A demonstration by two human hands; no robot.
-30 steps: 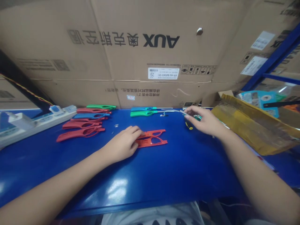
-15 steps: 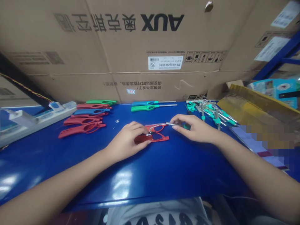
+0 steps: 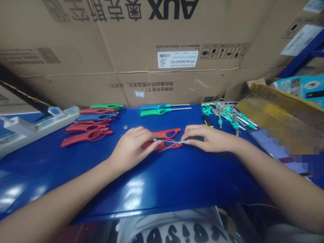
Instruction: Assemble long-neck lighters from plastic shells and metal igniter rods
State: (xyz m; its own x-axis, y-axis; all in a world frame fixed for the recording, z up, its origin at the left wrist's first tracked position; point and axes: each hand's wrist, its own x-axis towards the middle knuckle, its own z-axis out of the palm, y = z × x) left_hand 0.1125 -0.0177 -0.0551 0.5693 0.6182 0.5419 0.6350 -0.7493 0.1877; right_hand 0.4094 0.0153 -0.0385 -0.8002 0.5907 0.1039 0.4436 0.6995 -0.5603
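My left hand point(image 3: 134, 141) is closed, thumb and fingers pinching a small dark igniter part point(image 3: 159, 138) with thin wires running from it. Between thumb and forefinger my right hand point(image 3: 207, 138) grips the end of a thin metal tube point(image 3: 181, 142). White wire point(image 3: 170, 141) spans the gap between the two parts, and a loose clear strand hangs below. Under them lie open red lighter casing halves point(image 3: 174, 131), partly covered by my left fingers.
Red, blue and green lighter casings point(image 3: 87, 135) lie at left beside a white power strip point(image 3: 40, 130). Two long-nosed lighters point(image 3: 155, 112) sit at the back. Metal tubes with green pieces point(image 3: 234, 119), a black-and-yellow tool point(image 3: 208, 120) and a yellow-taped box point(image 3: 278, 108) are at right.
My right hand has brought the metal tube slightly down and left. The dark part now shows raised in my left fingertips, above the casing. The head view has tilted down slightly.
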